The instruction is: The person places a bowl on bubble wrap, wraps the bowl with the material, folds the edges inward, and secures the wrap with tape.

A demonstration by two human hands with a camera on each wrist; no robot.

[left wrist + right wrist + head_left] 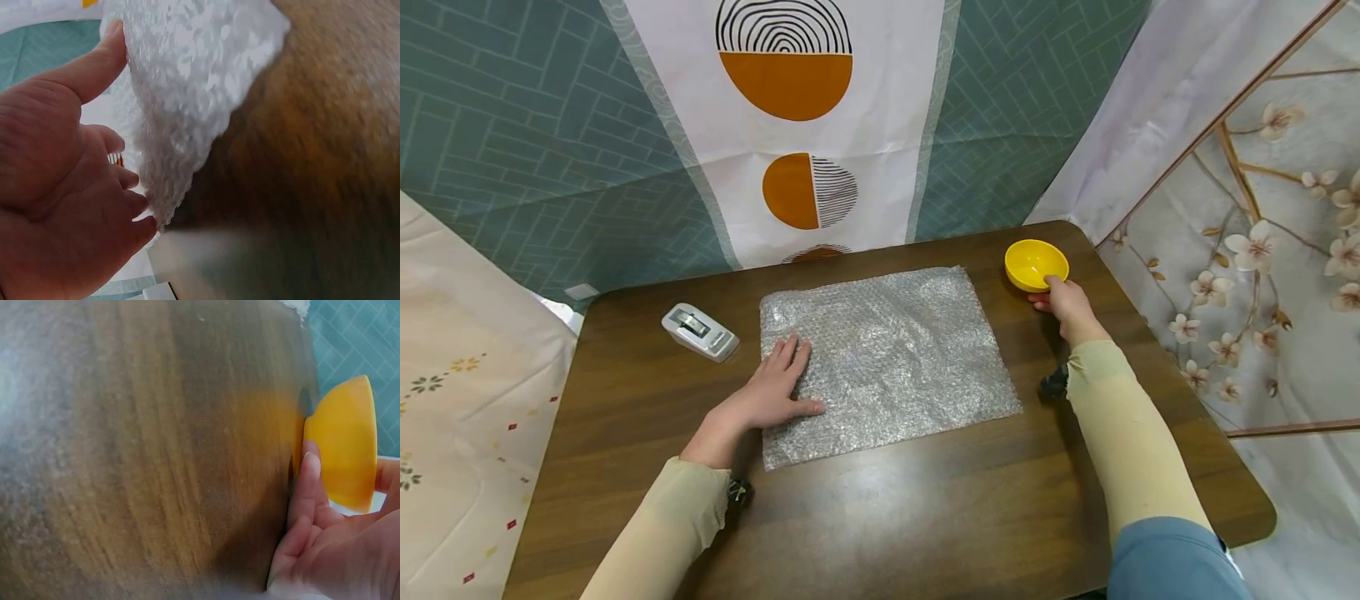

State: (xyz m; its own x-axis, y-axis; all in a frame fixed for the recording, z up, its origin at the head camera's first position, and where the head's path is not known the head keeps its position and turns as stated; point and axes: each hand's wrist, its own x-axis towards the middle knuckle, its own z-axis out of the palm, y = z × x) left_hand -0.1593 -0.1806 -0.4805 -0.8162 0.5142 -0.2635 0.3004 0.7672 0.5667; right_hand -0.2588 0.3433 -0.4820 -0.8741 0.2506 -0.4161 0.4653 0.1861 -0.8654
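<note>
A rectangular sheet of clear bubble wrap [887, 358] lies spread on the brown wooden table [865, 517]. On its left edge rests my left hand [771, 396], palm down with the fingers spread. Seen from the left wrist, the thumb and fingertips reach onto the wrap [194, 62]. Beyond the sheet's right side, a yellow bowl [1028, 262] stands upright near the back right corner. My right hand [1071, 308] pinches the bowl's near rim, thumb over the edge and fingers against the outer wall. The right wrist view shows those fingers low beside the bowl [344, 447], close to the tabletop.
A small white-and-grey device [700, 332] with a dark opening in its top lies left of the wrap. Patterned green-and-white cloth [625, 217] hangs behind the table. A flowered cloth [1247, 250] hangs along the right side, and a pale cloth [467, 417] on the left.
</note>
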